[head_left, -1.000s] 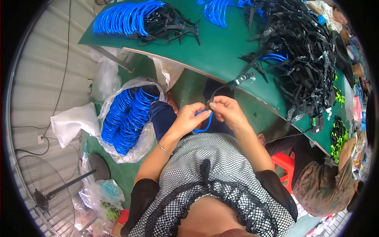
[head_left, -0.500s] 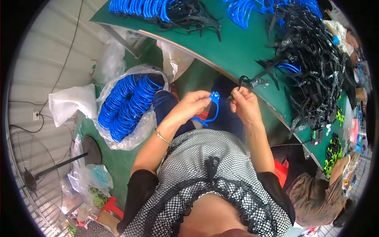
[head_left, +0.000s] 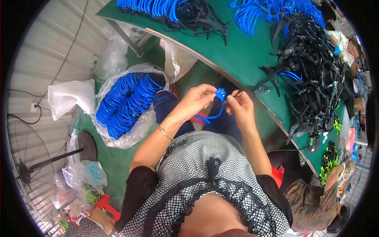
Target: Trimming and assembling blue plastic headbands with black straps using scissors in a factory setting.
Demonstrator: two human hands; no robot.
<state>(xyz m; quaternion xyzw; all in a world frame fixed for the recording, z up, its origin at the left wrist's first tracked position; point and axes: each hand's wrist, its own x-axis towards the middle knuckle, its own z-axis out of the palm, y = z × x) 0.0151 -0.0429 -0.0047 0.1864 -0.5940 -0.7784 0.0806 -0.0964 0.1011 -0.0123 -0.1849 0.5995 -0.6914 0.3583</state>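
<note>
Over my lap, my left hand (head_left: 199, 98) pinches a curved blue plastic frame (head_left: 220, 93) by its end, which has small prongs. The rest of that frame hangs in a loop below the fingers. Close on its right, my right hand (head_left: 241, 106) grips a black strap (head_left: 236, 93) between thumb and fingers. The strap's near end is at the blue end piece; whether it passes through a slot there is too small to tell. A clear-and-black buckle (head_left: 262, 90) lies at the table edge just beyond my right hand.
A green table (head_left: 241, 59) slants across the front, carrying a heap of black straps (head_left: 312, 75) and blue frames (head_left: 154, 8). On the floor at left stand a plastic bag of blue frames (head_left: 128, 104) and a fan (head_left: 29, 170). A co-worker (head_left: 314, 201) sits at right.
My right hand has moved in toward the blue frame, bringing the strap up to its end piece. My left hand has shifted slightly right and up, still pinching the frame.
</note>
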